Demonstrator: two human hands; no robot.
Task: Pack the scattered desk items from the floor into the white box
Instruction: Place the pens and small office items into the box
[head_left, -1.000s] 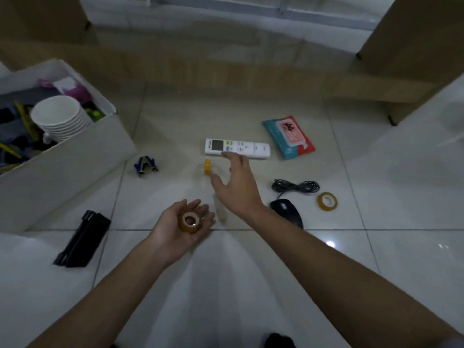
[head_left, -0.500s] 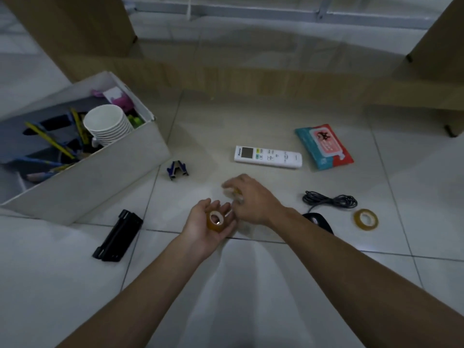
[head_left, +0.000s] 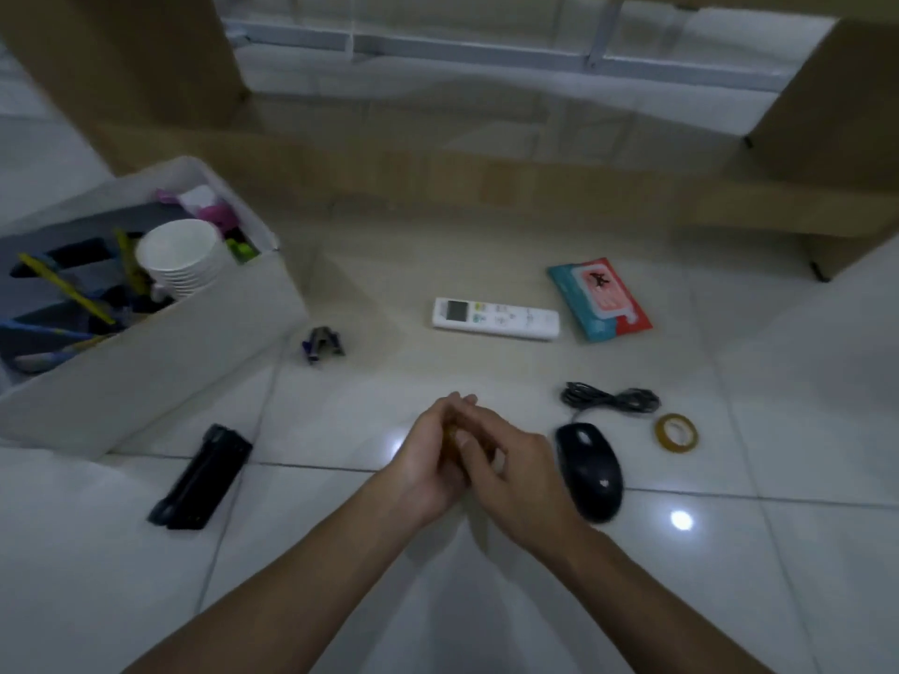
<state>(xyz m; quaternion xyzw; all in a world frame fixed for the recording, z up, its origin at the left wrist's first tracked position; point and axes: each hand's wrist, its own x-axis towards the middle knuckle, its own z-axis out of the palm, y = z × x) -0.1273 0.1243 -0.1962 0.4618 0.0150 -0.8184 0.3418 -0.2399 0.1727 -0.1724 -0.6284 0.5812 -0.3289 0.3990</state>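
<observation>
Single head view, looking steeply down, floor (head_left: 340, 600) close.

White box (head_left: 160, 362) at left — remote (head_left: 495, 319), mouse (head_left: 589, 470), tape (head_left: 676, 432) on floor.

Hands closed together over the tape

The right hand (head_left: 515, 471), reaching toward the floor 1 s ago, now presses against the left hand (head_left: 428, 459), hiding the tape roll it held openly.

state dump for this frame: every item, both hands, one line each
white box: open, part filled
stacked cups: in box, upright
remote: flat on floor
wipes pack: on floor, closed
binder clips: on floor
black stapler: on floor, closed
mouse: on floor, cable bundled
tape ring: flat on floor
left hand: closed with right around something small
right hand: pressed against left
</observation>
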